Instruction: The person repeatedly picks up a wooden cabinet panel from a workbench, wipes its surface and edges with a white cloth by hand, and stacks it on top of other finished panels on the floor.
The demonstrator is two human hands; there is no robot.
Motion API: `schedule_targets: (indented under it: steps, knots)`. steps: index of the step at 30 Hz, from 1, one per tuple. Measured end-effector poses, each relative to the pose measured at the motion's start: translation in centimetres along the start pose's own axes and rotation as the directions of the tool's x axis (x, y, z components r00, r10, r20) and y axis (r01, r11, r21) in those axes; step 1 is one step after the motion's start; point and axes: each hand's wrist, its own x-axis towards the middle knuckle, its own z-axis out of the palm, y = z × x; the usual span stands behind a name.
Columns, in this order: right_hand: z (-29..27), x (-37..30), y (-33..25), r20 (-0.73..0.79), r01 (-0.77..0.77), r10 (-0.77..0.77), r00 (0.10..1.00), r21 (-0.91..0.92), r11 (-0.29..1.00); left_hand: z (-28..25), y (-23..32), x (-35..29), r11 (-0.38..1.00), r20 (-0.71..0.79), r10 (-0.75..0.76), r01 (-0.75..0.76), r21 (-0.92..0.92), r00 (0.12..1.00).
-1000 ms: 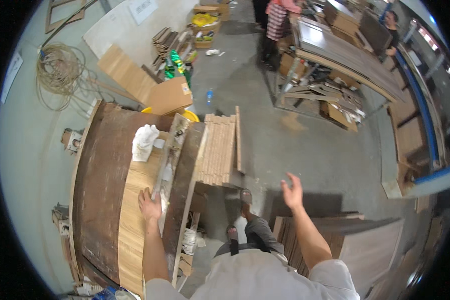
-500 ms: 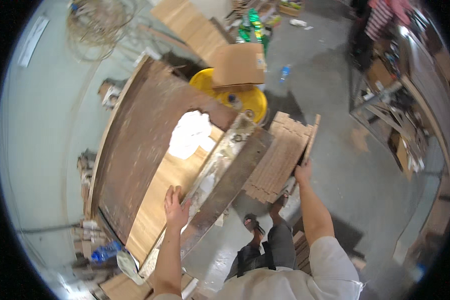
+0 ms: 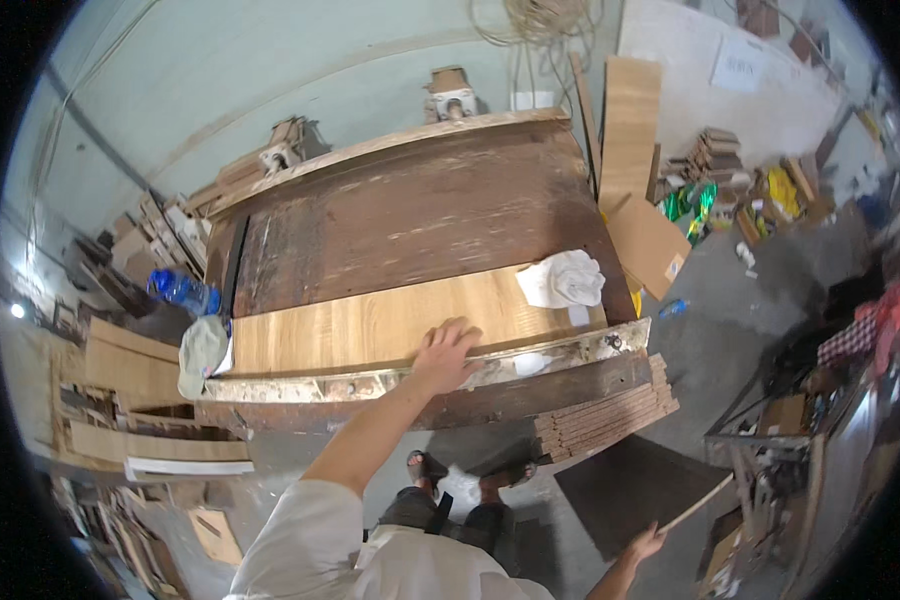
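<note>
My left hand (image 3: 448, 352) lies with fingers stretched out on a light wood-grain board (image 3: 360, 322), close to its near edge. That board rests on a worn brown workbench (image 3: 370, 235) along its near side. A crumpled white cloth (image 3: 565, 279) covers part of the board's right end. Low at the right, my right hand (image 3: 648, 543) is closed on the pale edge of a dark flat panel (image 3: 630, 490), held tilted above the floor. Beside the bench, just beyond this panel, is a stack of brown boards (image 3: 608, 408).
A grey-green cap (image 3: 203, 352) and a blue bottle (image 3: 183, 290) sit at the bench's left end. A cardboard box (image 3: 646, 240) stands past its right end. Cluttered metal shelving (image 3: 815, 470) is at the right, and loose boards (image 3: 160, 440) lie at the left.
My view has turned to the right-hand side, so the bench now lies across it. My right hand has drawn a panel away from the stack, nearer to me. The left stays on the wood-grain board.
</note>
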Motion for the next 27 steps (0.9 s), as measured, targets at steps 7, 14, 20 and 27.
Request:
schedule_targets:
  steps: [7,14,20,27]
  knots:
    - [-9.4,-18.6,-18.9,-0.103,0.255,-0.252,0.962,0.016,0.967,1.1,-1.2,-1.3,0.993,-0.004,-0.008,0.007,-0.116,1.000]
    - [-16.7,-28.6,-28.6,-0.150,0.652,-0.647,0.747,-0.021,0.758,-2.7,0.7,-9.2,0.897,-0.068,0.119,-0.137,-0.420,0.990]
    - [-14.3,-37.4,-36.2,-0.401,0.690,-0.566,0.720,0.329,0.645,-7.7,-2.3,-10.9,0.346,0.032,-0.010,0.034,-0.938,0.999]
    - [-7.2,-32.7,-37.6,-0.098,0.498,-0.508,0.856,0.425,0.756,-17.3,-18.8,-10.3,-0.830,-0.148,0.077,-0.019,-0.557,0.986]
